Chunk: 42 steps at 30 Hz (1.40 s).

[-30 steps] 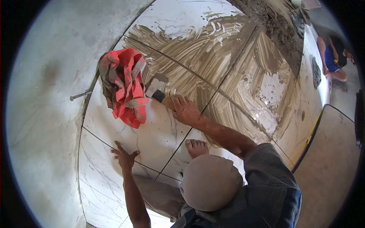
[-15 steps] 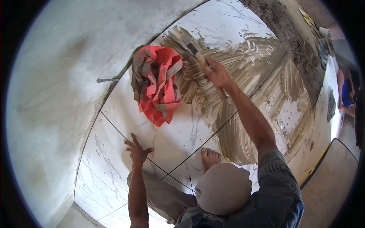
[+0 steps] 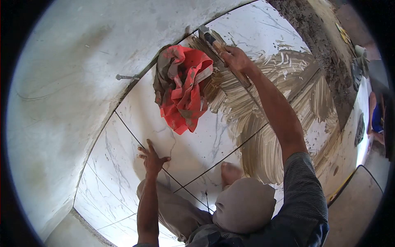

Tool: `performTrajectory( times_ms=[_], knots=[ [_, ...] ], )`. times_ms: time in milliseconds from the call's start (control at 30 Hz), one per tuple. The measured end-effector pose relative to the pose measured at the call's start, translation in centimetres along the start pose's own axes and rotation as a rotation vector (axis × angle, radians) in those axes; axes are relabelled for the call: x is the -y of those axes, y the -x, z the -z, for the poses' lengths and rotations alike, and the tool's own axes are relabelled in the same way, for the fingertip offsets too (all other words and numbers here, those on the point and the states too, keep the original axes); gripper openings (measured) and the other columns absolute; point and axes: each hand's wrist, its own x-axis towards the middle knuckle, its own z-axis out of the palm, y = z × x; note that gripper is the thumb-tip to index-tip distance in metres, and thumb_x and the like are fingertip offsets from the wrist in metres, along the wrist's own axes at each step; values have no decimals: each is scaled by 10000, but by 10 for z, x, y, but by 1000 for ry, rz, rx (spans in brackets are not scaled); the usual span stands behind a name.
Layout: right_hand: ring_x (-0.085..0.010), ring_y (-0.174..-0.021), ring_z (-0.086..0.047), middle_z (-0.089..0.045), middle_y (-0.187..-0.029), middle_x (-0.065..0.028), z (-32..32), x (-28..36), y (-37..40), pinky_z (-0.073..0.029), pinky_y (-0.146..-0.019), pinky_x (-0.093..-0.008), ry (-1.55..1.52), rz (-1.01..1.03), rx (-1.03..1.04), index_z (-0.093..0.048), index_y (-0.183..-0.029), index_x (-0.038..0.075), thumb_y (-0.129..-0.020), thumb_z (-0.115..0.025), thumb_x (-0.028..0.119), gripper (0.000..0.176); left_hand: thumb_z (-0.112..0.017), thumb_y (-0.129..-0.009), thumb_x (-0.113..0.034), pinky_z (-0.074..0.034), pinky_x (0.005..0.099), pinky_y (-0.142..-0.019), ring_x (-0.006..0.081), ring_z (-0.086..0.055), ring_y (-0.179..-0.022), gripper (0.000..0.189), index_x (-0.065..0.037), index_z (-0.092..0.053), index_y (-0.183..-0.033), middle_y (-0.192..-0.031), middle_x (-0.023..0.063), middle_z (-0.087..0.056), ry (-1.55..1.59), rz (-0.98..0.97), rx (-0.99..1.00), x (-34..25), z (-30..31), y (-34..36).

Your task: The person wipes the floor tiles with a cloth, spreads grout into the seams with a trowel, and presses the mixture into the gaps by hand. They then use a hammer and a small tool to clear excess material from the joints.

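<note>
My right hand (image 3: 238,61) is closed around a long wooden-handled tool (image 3: 243,80) with a black section and a grey far end. The tool lies low over brown, streaky wet grout (image 3: 259,152) smeared across the marble-patterned tiles (image 3: 191,148). Its exact kind is hard to make out. Just left of its far end is a crumpled red and grey cloth (image 3: 185,88), stained with mud. Nearer me, my left hand (image 3: 152,160) rests on the tile beside a dark joint line, fingers spread, with nothing in it.
A bare grey wall (image 3: 61,82) borders the tiles on the left, with a metal bolt (image 3: 127,77) jutting out. Dark mud (image 3: 317,37) runs along the far right edge. My foot (image 3: 230,173) is on the tile by the grout. A person (image 3: 376,117) is partly visible at far right.
My right hand has moved slightly up and away, and the tool's far end has shifted toward the wall. My view has shifted a little. The left hand stays spread on the tile.
</note>
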Motion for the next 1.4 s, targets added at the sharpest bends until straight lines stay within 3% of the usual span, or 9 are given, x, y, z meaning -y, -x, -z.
performTrajectory(
  times_ms=[300, 500, 567, 700, 767, 1100, 1167, 1300, 1400],
  knots=[
    [-156, -566, -549, -576, -643, -104, -8, -10, -4, -453, -532, -322, 94, 28, -77, -574, -992, -6, -848, -512, 281, 328, -850, -510, -307, -379, 522, -929, 626, -151, -1188, 1243, -176, -8, -1414, -1370, 379, 73, -12, -9, 4, 2, 0, 0],
    [-287, -617, -579, -582, -660, -168, -18, -2, -2, -447, -585, -392, 43, 21, -89, -572, -970, -2, -844, -519, 298, 330, -850, -509, -314, -374, 523, -932, 628, -165, -1180, 1239, -170, -16, -1414, -1368, 384, 55, -14, -33, -30, 5, -5, -1],
    [-160, -545, -549, -549, -581, -89, -23, -17, -10, -443, -530, -325, 218, 184, -156, -561, -896, -21, -856, -492, 308, 339, -852, -507, -310, -374, 528, -929, 630, -169, -1178, 1238, -168, -21, -1413, -1364, 390, 52, -19, -26, -26, 3, -2, -1],
    [-169, -539, -558, -559, -586, -98, -26, -6, -5, -445, -520, -329, 163, 205, -168, -561, -905, -18, -857, -490, 309, 338, -853, -507, -307, -379, 532, -923, 631, -177, -1174, 1235, -167, -25, -1413, -1359, 396, 54, -29, -21, -22, 0, 0, -1],
    [-402, -696, -567, -576, -707, -238, -25, -6, -5, -441, -630, -423, 140, 114, -149, -575, -933, 0, -829, -526, 304, 324, -854, -505, -305, -384, 532, -919, 631, -178, -1173, 1234, -170, -28, -1412, -1357, 398, 59, -30, -10, -18, -1, 1, 0],
    [-375, -659, -579, -580, -705, -234, -20, -7, -7, -450, -625, -425, 63, -26, -138, -582, -947, -13, -822, -528, 303, 343, -857, -497, -296, -389, 524, -919, 639, -167, -1169, 1241, -170, -28, -1412, -1359, 395, 56, -14, -12, -21, 1, 0, -1],
    [-149, -531, -547, -552, -592, -80, -23, -10, -6, -449, -498, -313, 199, 209, -165, -560, -944, -15, -860, -484, 313, 346, -856, -503, -288, -386, 522, -922, 639, -162, -1172, 1234, -164, -31, -1411, -1360, 394, 60, -15, -12, -18, 0, 1, 0],
    [-169, -528, -545, -551, -601, -99, -27, -15, -12, -452, -508, -341, 328, 233, -163, -552, -916, -17, -856, -476, 318, 349, -852, -515, -281, -382, 520, -926, 632, -153, -1181, 1221, -163, -31, -1412, -1361, 393, 62, -4, -20, -25, 0, 0, 0],
    [-242, -528, -551, -546, -601, -152, -18, -4, -9, -449, -526, -380, 160, 64, -143, -536, -881, -21, -854, -468, 294, 323, -849, -522, -283, -378, 520, -929, 633, -155, -1180, 1217, -164, -28, -1413, -1360, 395, 54, -6, -10, -7, 0, 2, 2]
  ],
)
